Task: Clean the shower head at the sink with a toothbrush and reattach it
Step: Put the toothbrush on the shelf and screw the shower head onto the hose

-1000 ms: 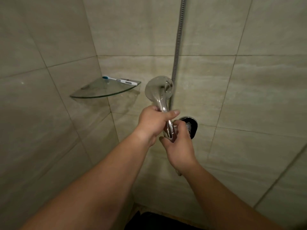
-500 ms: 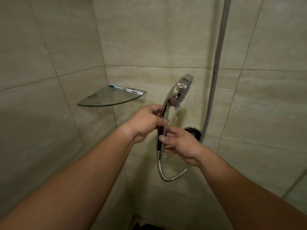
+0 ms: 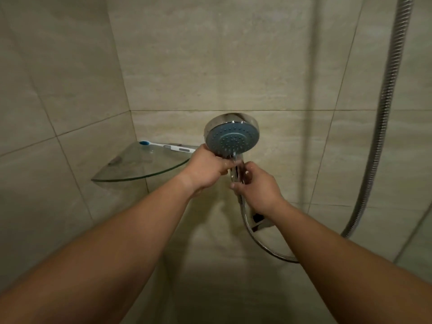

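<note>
Shower head [image 3: 232,137] face toward camera; left hand [image 3: 205,168] grip around handle, right hand [image 3: 258,187] grip pinching lower handle.

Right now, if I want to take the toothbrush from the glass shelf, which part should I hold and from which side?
Probably grip the toothbrush by its white handle, coming from above and the right. It lies flat along the back of the glass shelf, close to the wall, bristle end toward the corner, so the handle end is nearest to the left hand.
</note>
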Demonstrator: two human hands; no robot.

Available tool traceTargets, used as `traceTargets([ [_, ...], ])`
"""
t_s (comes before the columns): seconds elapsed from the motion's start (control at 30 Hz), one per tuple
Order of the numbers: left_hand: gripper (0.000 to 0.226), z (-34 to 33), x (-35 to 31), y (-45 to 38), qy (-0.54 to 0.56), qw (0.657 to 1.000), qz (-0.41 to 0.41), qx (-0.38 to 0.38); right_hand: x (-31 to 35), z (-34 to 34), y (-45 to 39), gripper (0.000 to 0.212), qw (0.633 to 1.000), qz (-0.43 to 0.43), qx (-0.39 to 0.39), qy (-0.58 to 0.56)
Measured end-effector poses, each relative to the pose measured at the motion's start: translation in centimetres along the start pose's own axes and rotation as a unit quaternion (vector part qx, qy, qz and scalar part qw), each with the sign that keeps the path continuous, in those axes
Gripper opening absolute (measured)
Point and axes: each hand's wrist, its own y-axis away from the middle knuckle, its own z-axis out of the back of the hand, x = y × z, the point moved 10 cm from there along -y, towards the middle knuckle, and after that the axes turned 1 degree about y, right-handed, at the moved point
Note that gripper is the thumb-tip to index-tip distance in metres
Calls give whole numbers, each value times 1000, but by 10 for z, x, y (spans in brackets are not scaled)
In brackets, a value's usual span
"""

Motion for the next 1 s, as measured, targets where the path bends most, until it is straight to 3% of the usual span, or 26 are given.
traceTargets([
  [0.13, 29, 7, -14, -14, -12, 999, -22, 23, 12, 7, -17, 41, 1000, 15, 13, -22],
  [0.27, 24, 14, -33, -28, -41, 995, -80, 49, 32, 20, -31, 24, 998, 53, -33, -30],
  [0.4, 23, 22, -27, -37, -72, 994, -77, 35, 36, 16, -40, 19, 997, 66, -34, -21],
  [0.7, 19, 43, -54, -58, -104, 989, -101, 4, 69, 26, -66, 19, 994, 108, -25, -17],
  [1.0, 19, 57, -126, -96, -120, 983, -139, -15, 127, 74, -111, 29, 987, 157, -37, 3],
])
